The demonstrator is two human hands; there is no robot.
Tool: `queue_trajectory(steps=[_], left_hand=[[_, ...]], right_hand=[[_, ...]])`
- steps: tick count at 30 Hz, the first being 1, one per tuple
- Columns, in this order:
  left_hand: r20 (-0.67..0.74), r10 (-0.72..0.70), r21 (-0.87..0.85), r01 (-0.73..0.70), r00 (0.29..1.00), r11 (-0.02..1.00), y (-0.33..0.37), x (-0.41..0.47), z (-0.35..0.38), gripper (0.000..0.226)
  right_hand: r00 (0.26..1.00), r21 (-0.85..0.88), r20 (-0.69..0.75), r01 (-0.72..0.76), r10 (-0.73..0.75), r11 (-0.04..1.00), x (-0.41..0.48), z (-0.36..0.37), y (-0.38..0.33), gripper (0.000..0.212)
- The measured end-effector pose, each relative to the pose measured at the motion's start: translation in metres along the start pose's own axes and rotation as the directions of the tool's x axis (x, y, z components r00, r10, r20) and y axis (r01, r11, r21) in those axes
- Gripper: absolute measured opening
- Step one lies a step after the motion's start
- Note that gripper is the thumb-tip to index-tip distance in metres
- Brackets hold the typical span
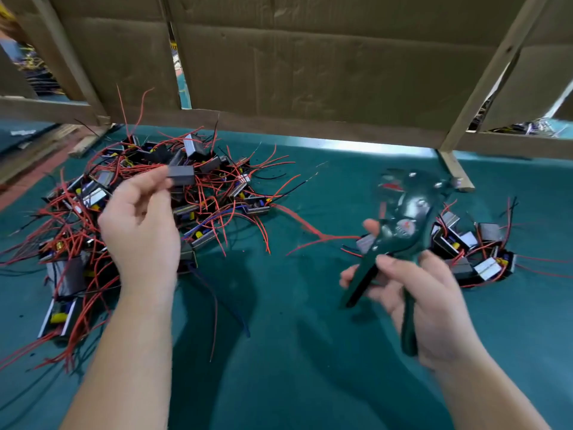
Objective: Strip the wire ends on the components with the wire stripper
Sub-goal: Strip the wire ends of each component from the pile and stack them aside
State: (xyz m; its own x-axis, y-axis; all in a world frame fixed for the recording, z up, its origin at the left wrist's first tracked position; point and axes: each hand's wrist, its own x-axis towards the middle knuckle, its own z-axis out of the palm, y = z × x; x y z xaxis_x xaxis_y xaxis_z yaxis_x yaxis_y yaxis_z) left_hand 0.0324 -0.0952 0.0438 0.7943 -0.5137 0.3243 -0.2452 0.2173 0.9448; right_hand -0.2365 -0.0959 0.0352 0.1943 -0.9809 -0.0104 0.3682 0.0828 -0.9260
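My left hand (139,218) pinches a small dark grey box component (182,175) between thumb and fingertips, held above a big tangled pile of components (102,212) with red and black wires on the left of the green table (279,336). My right hand (415,293) grips the dark green handles of the wire stripper (400,231), whose head points up and away. A red wire (313,231) runs across the table towards the stripper. Both the stripper and the held component are blurred.
A smaller heap of components (474,249) lies at the right, behind my right hand. A cardboard wall (310,63) on a wooden frame (455,169) closes off the far side of the table. Loose dark wires (223,305) trail from the big pile.
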Motion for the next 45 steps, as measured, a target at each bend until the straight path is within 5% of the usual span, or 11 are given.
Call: queue_trajectory(steps=[3, 7, 10, 13, 14, 24, 32, 36, 39, 42, 45], left_hand=[[-0.043, 0.264, 0.599, -0.187, 0.963, 0.779, -0.007, 0.002, -0.011, 0.039], [0.036, -0.034, 0.886, -0.016, 0.999, 0.464, -0.015, -0.001, -0.009, 0.058], [0.076, -0.071, 0.931, -0.046, 0.995, 0.362, -0.02, -0.001, -0.009, 0.037], [0.043, 0.003, 0.917, -0.041, 0.999, 0.397, -0.023, 0.003, -0.012, 0.028], [0.011, 0.018, 0.905, -0.018, 1.0, 0.424, -0.022, 0.004, -0.013, 0.031], [-0.094, -0.068, 0.886, 0.115, 0.993, 0.448, -0.02, 0.016, -0.027, 0.049], [-0.025, 0.295, 0.743, -0.179, 0.955, 0.644, -0.018, 0.015, -0.028, 0.026], [0.073, 0.495, 0.467, -0.469, 0.866, 0.75, -0.012, 0.002, -0.013, 0.017], [0.144, 0.472, 0.192, -0.493, 0.87, 0.849, -0.01, -0.006, -0.003, 0.03], [0.217, 0.412, 0.032, -0.428, 0.885, 0.903, -0.008, -0.014, 0.007, 0.019], [0.236, 0.194, -0.29, -0.121, 0.952, 0.949, 0.004, -0.024, 0.018, 0.016]], right_hand=[[0.98, -0.148, -0.166, 0.082, -0.106, 0.986, 0.006, -0.015, -0.008, 0.021], [0.945, -0.398, -0.256, 0.087, -0.202, 0.913, 0.008, -0.019, -0.015, 0.014], [0.949, -0.366, -0.236, 0.112, -0.208, 0.924, 0.009, -0.022, -0.013, 0.026], [0.966, -0.322, -0.195, 0.102, -0.171, 0.941, 0.014, -0.033, -0.004, 0.082], [0.969, -0.308, -0.18, 0.109, -0.171, 0.945, 0.014, -0.033, -0.002, 0.084], [0.978, -0.218, -0.13, 0.13, -0.161, 0.967, 0.007, -0.022, 0.001, 0.012], [0.989, -0.082, -0.139, 0.038, -0.049, 0.996, 0.008, -0.019, 0.0, 0.009], [0.992, -0.003, -0.115, -0.044, 0.043, 0.999, 0.012, -0.017, 0.001, 0.011], [0.99, 0.008, -0.125, -0.071, 0.071, 0.997, 0.013, -0.017, 0.004, 0.006], [0.984, -0.051, -0.169, -0.061, 0.052, 0.997, 0.013, -0.017, 0.007, 0.004], [0.985, -0.045, -0.17, -0.044, 0.036, 0.998, 0.013, -0.017, 0.005, 0.009]])
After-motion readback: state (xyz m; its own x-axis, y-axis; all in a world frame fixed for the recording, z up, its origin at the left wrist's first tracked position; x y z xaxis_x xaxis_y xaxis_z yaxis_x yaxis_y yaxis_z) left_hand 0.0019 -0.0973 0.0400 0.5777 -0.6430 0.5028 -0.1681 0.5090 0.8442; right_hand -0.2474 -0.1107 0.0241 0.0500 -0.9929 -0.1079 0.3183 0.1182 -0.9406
